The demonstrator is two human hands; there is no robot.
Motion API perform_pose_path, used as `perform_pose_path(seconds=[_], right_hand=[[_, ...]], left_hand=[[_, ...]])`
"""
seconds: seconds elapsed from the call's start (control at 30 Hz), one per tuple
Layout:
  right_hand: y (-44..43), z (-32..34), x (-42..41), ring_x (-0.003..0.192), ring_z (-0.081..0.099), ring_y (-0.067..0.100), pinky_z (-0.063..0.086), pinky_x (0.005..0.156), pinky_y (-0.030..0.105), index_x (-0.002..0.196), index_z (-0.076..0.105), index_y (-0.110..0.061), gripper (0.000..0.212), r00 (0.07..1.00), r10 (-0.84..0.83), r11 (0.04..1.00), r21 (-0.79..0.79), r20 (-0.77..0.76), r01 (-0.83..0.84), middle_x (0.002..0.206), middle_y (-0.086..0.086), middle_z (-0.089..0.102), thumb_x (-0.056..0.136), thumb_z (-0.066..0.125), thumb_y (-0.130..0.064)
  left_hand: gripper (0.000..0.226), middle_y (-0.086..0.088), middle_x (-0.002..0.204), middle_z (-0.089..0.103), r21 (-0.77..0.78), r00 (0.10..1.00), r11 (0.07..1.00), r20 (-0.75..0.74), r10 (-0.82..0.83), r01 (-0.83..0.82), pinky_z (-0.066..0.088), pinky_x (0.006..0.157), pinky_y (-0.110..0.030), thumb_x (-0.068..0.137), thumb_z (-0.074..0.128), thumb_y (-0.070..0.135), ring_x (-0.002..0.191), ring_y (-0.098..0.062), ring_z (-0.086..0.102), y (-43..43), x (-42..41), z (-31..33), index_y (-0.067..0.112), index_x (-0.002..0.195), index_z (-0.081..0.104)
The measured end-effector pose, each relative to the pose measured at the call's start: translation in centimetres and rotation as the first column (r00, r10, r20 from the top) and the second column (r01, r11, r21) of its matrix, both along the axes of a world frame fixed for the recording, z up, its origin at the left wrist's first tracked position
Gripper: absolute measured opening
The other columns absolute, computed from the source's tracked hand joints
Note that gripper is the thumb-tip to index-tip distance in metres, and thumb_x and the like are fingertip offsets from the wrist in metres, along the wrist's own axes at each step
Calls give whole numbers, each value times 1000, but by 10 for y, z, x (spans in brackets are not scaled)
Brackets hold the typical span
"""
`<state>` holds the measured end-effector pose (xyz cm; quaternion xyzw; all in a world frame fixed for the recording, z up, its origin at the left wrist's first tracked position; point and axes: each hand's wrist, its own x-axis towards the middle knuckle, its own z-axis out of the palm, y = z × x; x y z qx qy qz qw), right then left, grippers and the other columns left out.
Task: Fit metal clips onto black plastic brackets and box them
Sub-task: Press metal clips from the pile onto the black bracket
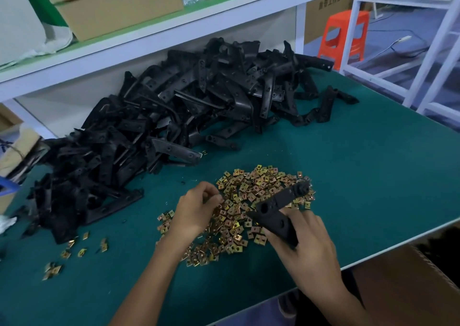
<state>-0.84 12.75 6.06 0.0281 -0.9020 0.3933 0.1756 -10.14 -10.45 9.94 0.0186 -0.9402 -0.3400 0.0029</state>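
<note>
While bracket heap (174, 116) fills upper centre, task seems early | right hand (307, 248) grips one black bracket (276, 212) | left hand (194, 213) over metal clips (251, 189), grip unclear.

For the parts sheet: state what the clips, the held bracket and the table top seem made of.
Clips: likely plated metal, brassy yellow with glints. Bracket in the right hand: black plastic by its look, matte, moulded round holes. Table top: dull green mat, perhaps rubber or vinyl; unclear.
</note>
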Motion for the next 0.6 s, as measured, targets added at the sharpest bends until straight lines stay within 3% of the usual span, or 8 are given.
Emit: perform_pose_path(seconds=[0.1, 0.2, 0.37, 0.47, 0.6], right_hand=[[-1, 2, 0, 86, 43, 12, 40, 61, 28, 117, 59, -31, 45, 1000, -4, 1000, 27, -7, 4, 93, -14, 43, 86, 60, -64], [-2, 3, 1, 86, 46, 14, 42, 59, 29, 115, 59, -33, 44, 1000, -15, 999, 47, -17, 16, 91, -13, 45, 86, 57, -66], [-3, 6, 1, 86, 51, 17, 44, 58, 31, 112, 65, -32, 44, 1000, 7, 997, 72, 1, -7, 90, -10, 50, 84, 58, -65], [-3, 9, 3, 87, 51, 15, 46, 58, 31, 114, 60, -39, 43, 999, 36, 995, 93, 14, -37, 91, -13, 52, 83, 60, -69], [-3, 9, 5, 89, 54, 14, 44, 59, 29, 117, 59, -41, 51, 997, 66, 988, 138, 36, -70, 94, -14, 57, 83, 54, -78]], left_hand=[[7, 11, 83, 68, 92, 998, 994, -38, 58, -54, 38, 51, -14, 101, 57, 26, 62, -5, 57, -8, -1, 1, 30, 95, 58], [18, 12, 91, 63, 252, 998, 966, 3, 61, -60, 46, 60, -22, 107, 46, 22, 68, -11, 52, -11, 3, 4, 27, 115, 61], [29, 2, 87, 56, 443, 993, 888, 56, 105, -119, 46, 58, -16, 110, 36, 19, 71, -22, 47, -3, 20, 17, 21, 103, 64], [24, -2, 90, 62, 546, 995, 832, 70, 75, -100, 48, 66, -23, 110, 38, 19, 76, -16, 52, 2, 32, 28, 15, 106, 61], [11, 7, 84, 69, 623, 997, 778, 34, 75, -80, 55, 73, -26, 103, 56, 17, 76, -9, 61, 3, 46, 42, 20, 110, 63]])
